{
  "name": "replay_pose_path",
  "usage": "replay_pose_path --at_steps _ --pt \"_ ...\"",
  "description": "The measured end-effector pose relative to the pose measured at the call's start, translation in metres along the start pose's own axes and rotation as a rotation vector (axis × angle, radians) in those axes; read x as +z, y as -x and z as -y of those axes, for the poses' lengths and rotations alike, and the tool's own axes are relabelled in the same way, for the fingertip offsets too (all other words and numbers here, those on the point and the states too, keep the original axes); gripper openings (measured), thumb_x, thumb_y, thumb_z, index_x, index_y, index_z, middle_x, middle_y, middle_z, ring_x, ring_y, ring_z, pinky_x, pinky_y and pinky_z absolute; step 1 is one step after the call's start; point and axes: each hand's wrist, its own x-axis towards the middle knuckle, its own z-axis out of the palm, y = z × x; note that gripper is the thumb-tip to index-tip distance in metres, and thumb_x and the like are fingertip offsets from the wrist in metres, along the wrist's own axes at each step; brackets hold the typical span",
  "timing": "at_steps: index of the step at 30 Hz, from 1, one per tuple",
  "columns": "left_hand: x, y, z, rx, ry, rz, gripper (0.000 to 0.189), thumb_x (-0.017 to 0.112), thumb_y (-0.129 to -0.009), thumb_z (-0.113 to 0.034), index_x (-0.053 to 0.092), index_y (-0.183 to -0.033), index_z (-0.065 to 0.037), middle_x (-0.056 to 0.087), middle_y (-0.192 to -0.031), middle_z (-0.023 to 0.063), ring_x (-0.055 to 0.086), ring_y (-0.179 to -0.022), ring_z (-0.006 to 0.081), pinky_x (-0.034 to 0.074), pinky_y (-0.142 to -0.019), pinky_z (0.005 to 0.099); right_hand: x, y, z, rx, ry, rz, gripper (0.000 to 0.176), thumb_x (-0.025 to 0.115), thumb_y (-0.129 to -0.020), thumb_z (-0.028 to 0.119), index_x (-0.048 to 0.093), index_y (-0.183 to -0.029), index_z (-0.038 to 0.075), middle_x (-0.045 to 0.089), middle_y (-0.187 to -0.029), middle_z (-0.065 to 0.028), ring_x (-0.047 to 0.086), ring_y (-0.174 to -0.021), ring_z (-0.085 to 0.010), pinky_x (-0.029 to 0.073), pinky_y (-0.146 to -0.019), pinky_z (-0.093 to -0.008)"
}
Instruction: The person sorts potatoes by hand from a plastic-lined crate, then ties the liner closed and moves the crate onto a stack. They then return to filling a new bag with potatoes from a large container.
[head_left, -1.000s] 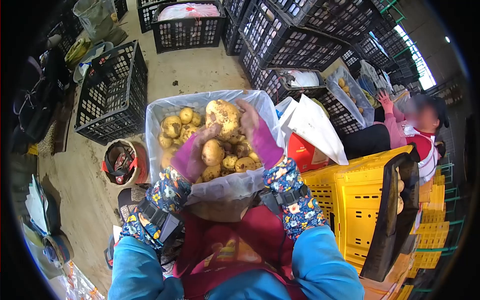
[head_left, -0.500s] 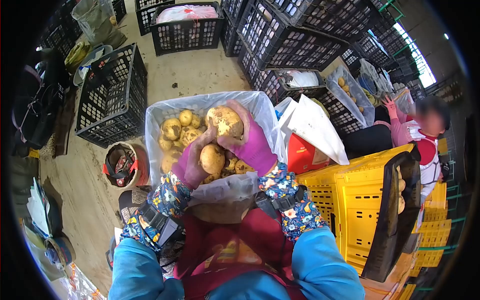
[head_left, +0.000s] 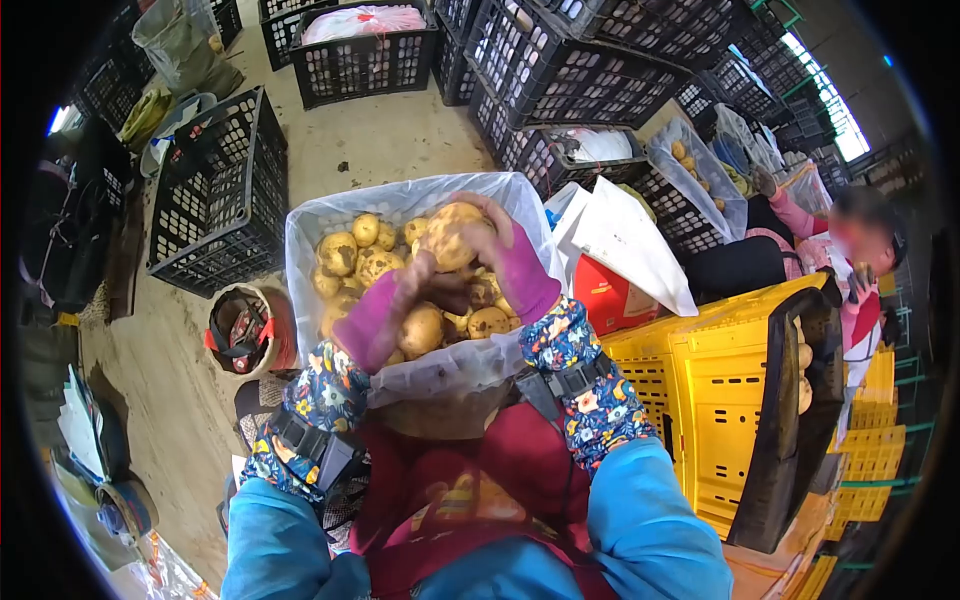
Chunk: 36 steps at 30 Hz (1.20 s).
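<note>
A large potato (head_left: 452, 238) with brown soil patches is in my right hand (head_left: 505, 258), its fingers wrapped round the far and right side. My left hand (head_left: 378, 312), in a purple glove cuff, reaches toward the lower left of this potato. Its fingers are smeared by motion, so their grip does not show. Just right of the left hand lies another potato (head_left: 421, 328). Both hands are over a crate lined with clear plastic (head_left: 312, 215), which holds several soil-marked potatoes (head_left: 340, 252).
A black crate (head_left: 222, 190) and a bucket (head_left: 250, 330) stand on the left. Stacked black crates (head_left: 585, 80) rise behind. White bags (head_left: 632, 240) and a yellow crate (head_left: 700, 400) are at the right. Another person (head_left: 860, 250) sits beyond, near a lined crate of potatoes (head_left: 697, 175).
The smaller potato by my left hand now sits lower, among the others. My left hand has shifted slightly left and its fingers are blurred. My right hand keeps the large potato.
</note>
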Motion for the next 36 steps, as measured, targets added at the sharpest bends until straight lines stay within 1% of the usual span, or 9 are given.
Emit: replay_pose_path --at_steps 3,6,12,14,17,20,25,34,36 --pt "-0.002 -0.01 0.009 0.204 -0.399 -0.313 0.065 0.07 -0.088 -0.033 0.046 -0.137 0.002 0.067 -0.105 0.0139 0.064 -0.082 0.019 0.053 -0.08 0.0326 -0.002 0.001 0.003 0.237 -0.487 -0.081 0.052 0.044 -0.099 0.042 0.047 -0.135 0.004 0.054 -0.13 -0.0121 0.066 -0.102 -0.0198 0.061 -0.072 -0.0298" --pt "0.0 -0.017 0.016 0.486 -0.568 -0.454 0.087 0.085 -0.072 -0.024 0.04 -0.144 -0.004 0.069 -0.107 0.0161 0.068 -0.095 0.0266 0.054 -0.08 0.0346 0.01 0.002 -0.013 0.291 -0.485 -0.017 0.057 0.048 -0.098 0.045 0.043 -0.138 0.004 0.054 -0.13 -0.0129 0.063 -0.108 -0.0193 0.061 -0.076 -0.0307" --pt "0.012 -0.006 -0.003 0.379 -1.005 -0.507 0.083 0.082 -0.073 -0.013 0.041 -0.145 -0.003 0.057 -0.136 0.0158 0.057 -0.124 0.0236 0.046 -0.101 0.034 0.015 0.008 0.003 -0.183 0.506 -0.16 0.052 0.069 -0.089 0.031 0.055 -0.127 -0.002 0.061 -0.114 -0.0122 0.059 -0.102 -0.0221 0.049 -0.086 -0.0321" --pt "0.013 -0.008 -0.001 0.444 -0.988 -0.49 0.083 0.083 -0.072 -0.012 0.041 -0.144 -0.003 0.058 -0.134 0.0169 0.057 -0.123 0.0229 0.046 -0.101 0.0337 0.017 0.005 0.002 -0.375 0.609 -0.225 0.038 0.064 -0.092 0.028 0.063 -0.117 -0.001 0.064 -0.102 -0.0078 0.058 -0.081 -0.0111 0.05 -0.07 -0.0243" --pt "0.009 -0.013 0.004 0.579 -0.879 -0.452 0.082 0.083 -0.072 -0.019 0.044 -0.143 -0.006 0.061 -0.129 0.0178 0.063 -0.113 0.0262 0.05 -0.093 0.0356 0.003 0.005 0.024 0.108 0.288 -0.273 0.036 0.061 -0.094 0.03 0.067 -0.106 -0.003 0.07 -0.098 -0.0085 0.069 -0.081 -0.015 0.053 -0.065 -0.0259" --pt "0.006 -0.019 0.01 0.571 -0.55 -0.365 0.077 0.082 -0.075 -0.022 0.045 -0.141 -0.005 0.062 -0.126 0.0172 0.065 -0.108 0.0233 0.052 -0.09 0.0357 0.002 -0.005 0.018 0.037 0.064 -0.294 0.034 0.058 -0.097 0.031 0.068 -0.103 -0.002 0.07 -0.1 -0.0073 0.068 -0.073 -0.0092 0.047 -0.052 -0.0206" --pt "0.002 -0.013 0.003 0.292 -0.241 -0.175 0.063 0.073 -0.086 -0.023 0.046 -0.138 0.0 0.062 -0.124 0.0125 0.061 -0.108 0.0167 0.05 -0.091 0.0324 0.013 -0.001 0.003 -0.302 0.343 -0.133 0.04 0.058 -0.098 0.033 0.063 -0.116 -0.003 0.07 -0.097 -0.0089 0.065 -0.096 -0.0174 0.049 -0.086 -0.028" --pt "0.014 0.012 -0.012 0.036 0.202 0.042 0.059 0.049 -0.097 -0.051 0.055 -0.126 0.001 0.068 -0.101 0.0105 0.063 -0.075 0.0154 0.051 -0.069 0.0273 -0.021 -0.005 -0.004 0.102 0.162 -0.254 0.046 0.05 -0.101 0.039 0.063 -0.119 -0.001 0.064 -0.07 -0.0061 0.062 -0.06 -0.0109 0.048 -0.057 -0.028" --pt "0.018 0.012 -0.017 -0.016 0.255 -0.007 0.059 0.043 -0.098 -0.052 0.057 -0.124 -0.001 0.068 -0.099 0.0102 0.062 -0.074 0.0159 0.05 -0.067 0.027 -0.027 -0.007 0.004 0.195 0.383 -0.215 0.063 0.049 -0.097 0.052 0.05 -0.136 0.003 0.064 -0.105 -0.0163 0.062 -0.1 -0.0239 0.049 -0.086 -0.0348"
